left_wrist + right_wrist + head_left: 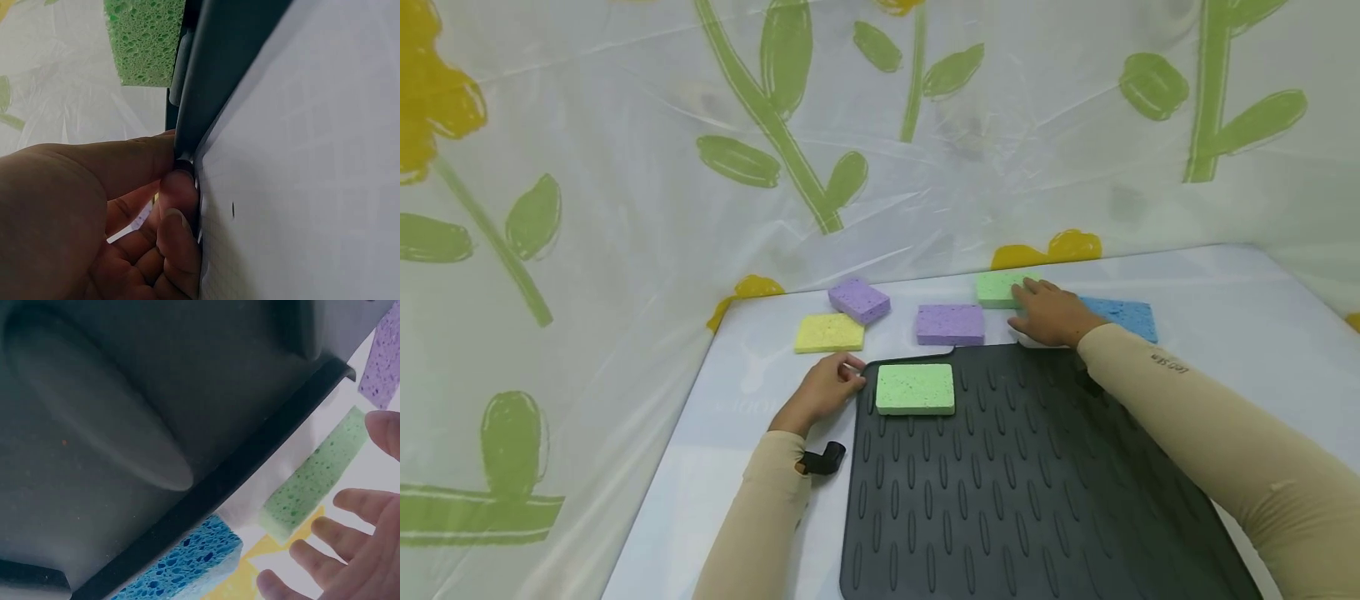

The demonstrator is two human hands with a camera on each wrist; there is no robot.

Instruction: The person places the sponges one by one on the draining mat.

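A black ribbed mat (1000,500) lies on the white table. Its far left corner is pinched between the thumb and fingers of my left hand (823,387), which the left wrist view (125,206) shows at the mat's edge. On the mat near that corner rests a green sponge (915,389), (147,44). My right hand (1051,314), (356,550) is beyond the mat's far edge with fingers spread, close to a second green sponge (997,290), (315,475); whether they touch is unclear. A blue sponge (1123,318), (187,562) lies beside this hand, partly behind the sleeve.
Past the mat's far edge are two purple sponges (950,324), one of them (859,301) leaning over a yellow sponge (829,333). A white sheet printed with flowers (625,208) hangs along the back and left of the table.
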